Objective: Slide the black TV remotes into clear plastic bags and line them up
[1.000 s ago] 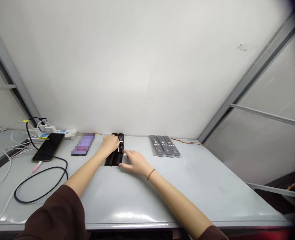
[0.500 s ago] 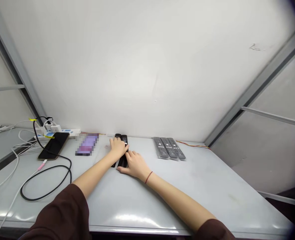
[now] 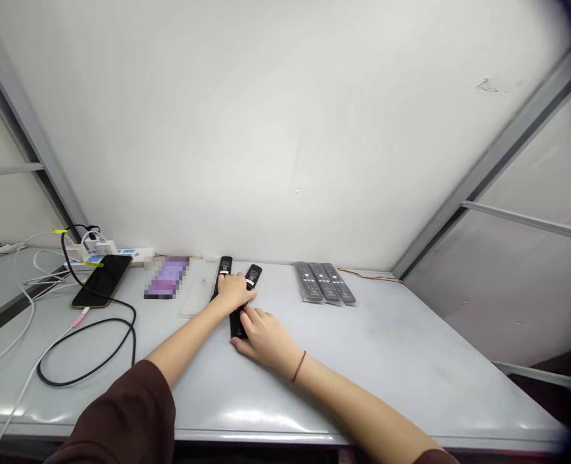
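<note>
Bright, even white light, apparently from overhead, washes the pale wall [image 3: 285,129] and breaks into white glare along the near edge of the counter [image 3: 387,361], strongest at the middle and left, with only a faint, soft shadow under the right forearm [image 3: 363,406]. Wide-angle stretch makes the metal posts [image 3: 488,164] splay outward, and a dark, purplish, out-of-focus rim eats into the right side. The middle is fairly sharp, though labels on the black remotes [image 3: 225,264] are too small to read, and coarse pixelation covers the purple phone [image 3: 169,277].
</note>
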Available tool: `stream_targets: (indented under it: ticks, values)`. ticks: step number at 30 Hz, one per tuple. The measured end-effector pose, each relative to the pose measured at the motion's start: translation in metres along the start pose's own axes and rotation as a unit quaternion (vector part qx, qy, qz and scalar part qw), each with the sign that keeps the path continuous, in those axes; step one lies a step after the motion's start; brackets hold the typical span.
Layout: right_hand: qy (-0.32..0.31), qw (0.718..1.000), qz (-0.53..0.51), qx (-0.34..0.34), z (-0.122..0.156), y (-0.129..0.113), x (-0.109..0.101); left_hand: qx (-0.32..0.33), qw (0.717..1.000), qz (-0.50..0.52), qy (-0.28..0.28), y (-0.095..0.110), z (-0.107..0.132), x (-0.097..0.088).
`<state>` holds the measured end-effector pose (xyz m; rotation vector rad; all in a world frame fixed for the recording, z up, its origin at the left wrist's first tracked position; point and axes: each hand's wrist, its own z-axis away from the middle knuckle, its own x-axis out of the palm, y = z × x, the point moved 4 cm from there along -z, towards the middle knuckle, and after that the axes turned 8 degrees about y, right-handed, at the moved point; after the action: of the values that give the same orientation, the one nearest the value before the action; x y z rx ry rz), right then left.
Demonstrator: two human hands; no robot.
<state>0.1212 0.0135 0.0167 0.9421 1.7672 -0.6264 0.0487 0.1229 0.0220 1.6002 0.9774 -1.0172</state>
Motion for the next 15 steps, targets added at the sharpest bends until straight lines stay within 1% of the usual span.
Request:
stream_targets:
  ticks: [4,8,10,11,12,14,15]
  values:
    - [0.005,0.999,-0.041,-0.02,0.007,0.001,-0.005,-0.004,0.997,0.078,0.022,-0.002,0.001,0.002]
    - [0.028,0.996,-0.07,-0.04,0.007,0.001,-0.007,0.017,0.977,0.203,0.064,0.0,0.002,-0.013]
    - [0.027,0.995,-0.082,-0.044,0.006,0.001,-0.007,0.014,0.964,0.257,0.062,0.0,0.005,-0.021]
    - [0.022,0.995,-0.091,-0.043,0.005,0.001,-0.008,0.004,0.952,0.301,0.05,-0.001,0.008,-0.024]
    - [0.014,0.994,-0.101,-0.041,0.005,0.001,-0.008,-0.01,0.932,0.361,0.037,-0.002,0.012,-0.025]
    - [-0.006,0.993,-0.116,-0.035,0.006,0.003,-0.008,-0.032,0.871,0.489,0.021,-0.004,0.023,-0.027]
    - [-0.014,0.992,-0.12,-0.03,0.006,0.005,-0.009,-0.036,0.842,0.538,0.024,-0.005,0.029,-0.028]
